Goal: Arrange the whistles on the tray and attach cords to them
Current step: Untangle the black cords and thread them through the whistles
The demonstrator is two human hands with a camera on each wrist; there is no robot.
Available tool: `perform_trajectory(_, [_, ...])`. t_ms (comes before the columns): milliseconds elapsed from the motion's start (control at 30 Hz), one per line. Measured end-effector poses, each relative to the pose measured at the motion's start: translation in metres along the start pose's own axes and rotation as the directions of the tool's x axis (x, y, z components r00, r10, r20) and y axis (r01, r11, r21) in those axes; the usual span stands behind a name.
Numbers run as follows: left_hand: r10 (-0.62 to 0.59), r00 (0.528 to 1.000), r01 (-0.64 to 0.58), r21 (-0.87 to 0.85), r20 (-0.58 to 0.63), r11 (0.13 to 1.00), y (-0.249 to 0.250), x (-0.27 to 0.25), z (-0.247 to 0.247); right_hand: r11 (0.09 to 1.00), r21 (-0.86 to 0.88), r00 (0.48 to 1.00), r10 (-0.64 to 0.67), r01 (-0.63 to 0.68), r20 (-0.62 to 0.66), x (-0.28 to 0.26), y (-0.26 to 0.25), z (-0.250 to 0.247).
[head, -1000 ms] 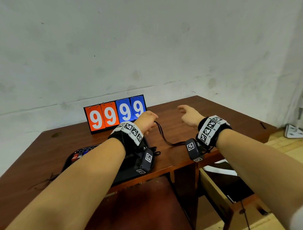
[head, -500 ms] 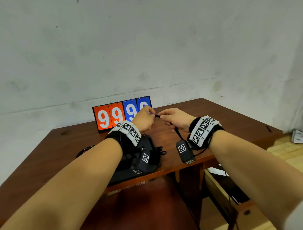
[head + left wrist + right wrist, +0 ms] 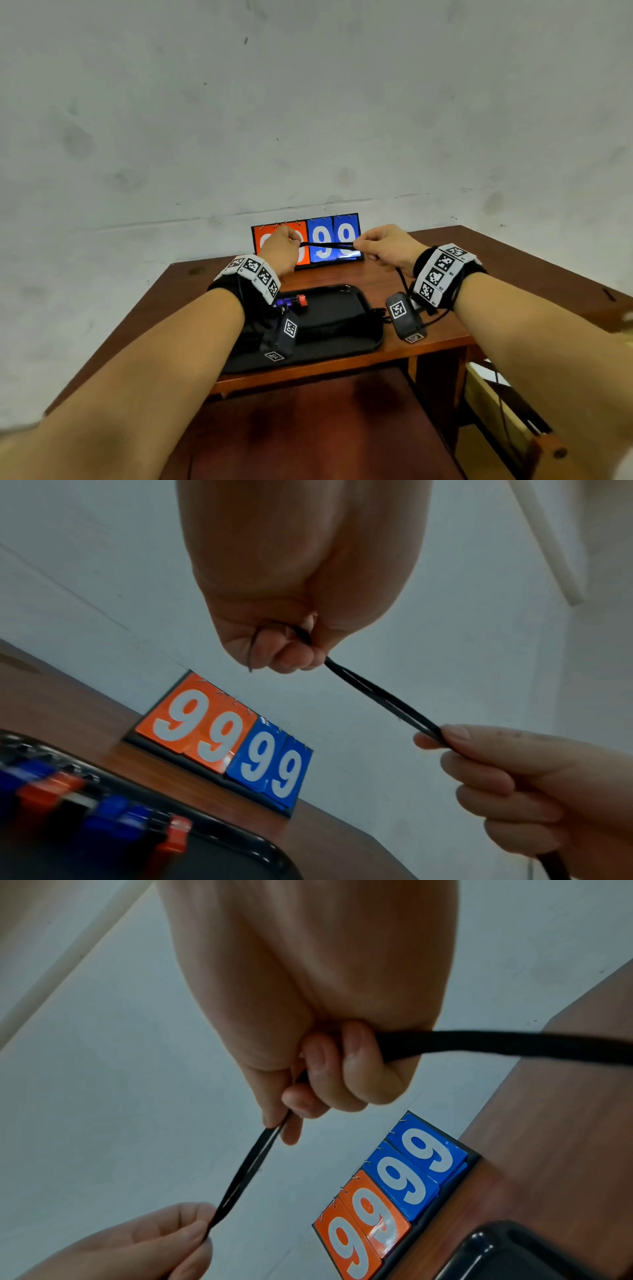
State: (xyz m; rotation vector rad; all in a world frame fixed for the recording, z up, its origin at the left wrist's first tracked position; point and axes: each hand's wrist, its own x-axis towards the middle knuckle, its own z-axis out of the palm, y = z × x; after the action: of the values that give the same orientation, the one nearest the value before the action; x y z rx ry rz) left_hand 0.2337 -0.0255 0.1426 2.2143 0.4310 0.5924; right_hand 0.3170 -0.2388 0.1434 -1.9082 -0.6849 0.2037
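A black cord is stretched taut between my two hands, raised above the table in front of the scoreboard. My left hand pinches one end of the doubled cord between thumb and curled fingers. My right hand pinches the other end, and the rest of the cord trails out past its curled fingers. Below them lies the black tray with a row of blue, red and black whistles at its left side, partly hidden by my left wrist in the head view.
A flip scoreboard reading 99 99 stands at the back of the brown wooden table, against the grey wall. More black cords lie by the tray's right edge. An open drawer shows below on the right.
My hands came together on the cord, then rose and pulled apart, drawing the cord taut. The head view has tilted up, uncovering the tray.
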Motion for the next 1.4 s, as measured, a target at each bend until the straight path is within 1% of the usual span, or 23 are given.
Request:
perform_trajectory(100, [-0.02, 0.999, 0.023, 0.046, -0.048, 0.999, -0.02, -0.01, -0.033, 0.999, -0.031, 1.0, -0.011, 0.01, -0.028, -0.005, -0.011, 0.015])
perform_trajectory(200, [-0.053, 0.997, 0.058, 0.086, -0.061, 0.995, -0.043, -0.021, -0.064, 0.999, -0.044, 0.999, -0.032, 0.032, -0.007, -0.01, -0.02, 0.03])
perform_trajectory(300, [-0.079, 0.995, 0.084, 0.095, -0.061, 0.992, -0.066, -0.035, -0.089, 0.995, -0.097, 0.999, -0.035, 0.036, 0.013, -0.013, -0.024, 0.044])
perform_trajectory(367, [-0.107, 0.992, 0.114, 0.099, -0.068, 0.989, -0.08, -0.043, -0.102, 0.99, -0.135, 0.999, -0.03, 0.033, 0.025, -0.013, -0.024, 0.051])
perform_trajectory(467, [-0.15, 0.985, 0.159, 0.102, -0.088, 0.982, -0.098, -0.049, -0.115, 0.974, -0.219, 0.998, -0.058, 0.064, 0.036, -0.013, -0.023, 0.059])
perform_trajectory(533, [-0.16, 0.982, 0.173, 0.128, -0.102, 0.977, -0.109, -0.051, -0.12, 0.968, -0.243, 0.998, -0.057, 0.064, 0.036, -0.012, -0.017, 0.061])
perform_trajectory(633, [-0.17, 0.981, 0.184, 0.183, -0.091, 0.966, -0.125, -0.052, -0.122, 0.974, -0.226, 0.999, -0.015, 0.021, 0.032, -0.009, -0.003, 0.06])
perform_trajectory(833, [-0.207, 0.978, 0.209, 0.243, -0.033, 0.947, -0.153, -0.046, -0.109, 0.933, -0.355, 0.998, 0.058, -0.056, -0.005, -0.002, 0.038, 0.048])
perform_trajectory(967, [-0.194, 0.981, 0.186, 0.347, -0.013, 0.919, -0.166, -0.044, -0.101, 0.923, -0.367, 0.993, 0.097, -0.116, -0.069, 0.001, 0.064, 0.041])
perform_trajectory(1067, [-0.206, 0.978, 0.181, 0.366, 0.031, 0.913, -0.172, -0.045, -0.094, 0.914, -0.363, 0.984, 0.161, -0.179, -0.079, 0.002, 0.079, 0.039])
perform_trajectory(1200, [-0.237, 0.97, 0.203, 0.371, 0.047, 0.906, -0.174, -0.048, -0.088, 0.913, -0.322, 0.968, 0.234, -0.25, -0.088, 0.003, 0.092, 0.042])
perform_trajectory(1300, [-0.248, 0.966, 0.203, 0.388, 0.068, 0.899, -0.172, -0.051, -0.084, 0.91, -0.313, 0.962, 0.261, -0.271, -0.074, 0.002, 0.095, 0.044])
perform_trajectory(1400, [-0.267, 0.961, 0.213, 0.416, 0.076, 0.884, -0.171, -0.053, -0.082, 0.906, -0.326, 0.963, 0.257, -0.269, -0.079, 0.001, 0.097, 0.046])
